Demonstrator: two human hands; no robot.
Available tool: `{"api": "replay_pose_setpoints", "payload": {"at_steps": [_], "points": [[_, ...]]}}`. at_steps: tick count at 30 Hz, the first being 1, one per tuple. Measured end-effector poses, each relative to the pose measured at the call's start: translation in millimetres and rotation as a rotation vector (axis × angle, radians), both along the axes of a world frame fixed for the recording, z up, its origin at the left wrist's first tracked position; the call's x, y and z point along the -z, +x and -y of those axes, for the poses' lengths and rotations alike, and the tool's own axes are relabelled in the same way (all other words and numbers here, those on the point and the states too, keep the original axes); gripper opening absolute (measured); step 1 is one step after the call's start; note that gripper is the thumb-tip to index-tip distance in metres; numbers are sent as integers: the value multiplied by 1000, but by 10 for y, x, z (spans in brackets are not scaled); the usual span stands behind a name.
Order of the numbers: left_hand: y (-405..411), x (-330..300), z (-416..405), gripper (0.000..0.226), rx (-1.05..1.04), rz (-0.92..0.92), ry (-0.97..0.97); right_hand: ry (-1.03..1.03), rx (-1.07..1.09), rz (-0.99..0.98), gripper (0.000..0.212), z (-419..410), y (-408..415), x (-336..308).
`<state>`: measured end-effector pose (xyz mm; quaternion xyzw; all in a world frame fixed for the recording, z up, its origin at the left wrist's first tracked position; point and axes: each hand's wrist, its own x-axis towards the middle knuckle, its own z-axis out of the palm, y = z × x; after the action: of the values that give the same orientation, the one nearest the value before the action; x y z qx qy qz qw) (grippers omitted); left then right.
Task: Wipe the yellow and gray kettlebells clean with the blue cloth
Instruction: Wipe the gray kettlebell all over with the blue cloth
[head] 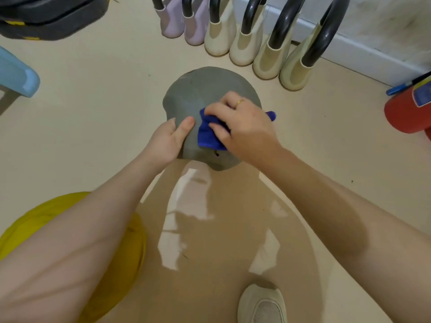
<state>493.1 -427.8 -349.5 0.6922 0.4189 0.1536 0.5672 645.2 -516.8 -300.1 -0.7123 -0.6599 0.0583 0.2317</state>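
Gray kettlebell on floor, centre; handle hidden. Right hand clutches bunched blue cloth, pressed onto its top. Left hand grips its near-left side, thumb on top, fingers hidden. Yellow kettlebell, lower left, mostly behind left forearm, apparently on floor.

Head view: looks steeply down, close over floor.
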Motion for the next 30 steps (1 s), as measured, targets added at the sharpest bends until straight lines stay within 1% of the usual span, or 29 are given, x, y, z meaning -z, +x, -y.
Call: {"api": "replay_pose_setpoints", "payload": {"at_steps": [1,2,5,6,9,11,13,14,15,16,18,19,20,22,24,25,26,27,28,30], "points": [[-20,6,-18,51,-4,7,-10,-2,-31,46,26,-56,-1,-3],[-31,18,-27,54,-12,5,-16,8,7,55,26,-137,21,-13],[37,-8,-37,47,-74,-29,-14,78,262,-19,24,-359,87,-44],[73,-22,-45,45,-98,-46,-10,85,270,1,24,-384,76,-31],[107,-39,-41,42,-135,-78,45,57,87,122,22,-281,-76,34],[38,-3,-30,40,-141,-77,63,124,-24,274,16,-161,-155,112],[-15,37,-31,45,-142,-85,48,148,-128,470,13,-123,-117,153],[-23,49,-44,51,-143,-97,48,137,-171,512,14,-142,-68,150],[-16,66,-66,59,-139,-117,51,123,-168,478,16,-173,-15,123],[-1,70,-88,66,-142,-143,49,117,-105,381,19,-207,38,99],[31,58,-118,68,-151,-190,30,92,140,115,25,-241,112,39],[38,48,-124,69,-145,-200,23,83,227,36,25,-227,107,43],[31,45,-135,73,-133,-203,22,92,244,22,25,-196,61,61],[-30,43,-145,78,-122,-197,20,132,107,116,21,-127,-75,107],[-144,65,-126,66,-106,-172,47,153,-107,268,16,-60,-158,156],[-199,83,-116,61,-83,-166,61,142,-182,318,14,-37,-163,165],[-245,94,-106,59,-62,-157,60,130,-213,328,13,-27,-152,171],[-274,103,-98,56,-45,-149,53,127,-191,286,13,-29,-135,180],[-286,109,-93,53,-35,-148,45,139,-114,202,16,-35,-120,184],[-258,132,-115,54,-46,-160,35,161,128,-2,23,-37,-123,176]]}}
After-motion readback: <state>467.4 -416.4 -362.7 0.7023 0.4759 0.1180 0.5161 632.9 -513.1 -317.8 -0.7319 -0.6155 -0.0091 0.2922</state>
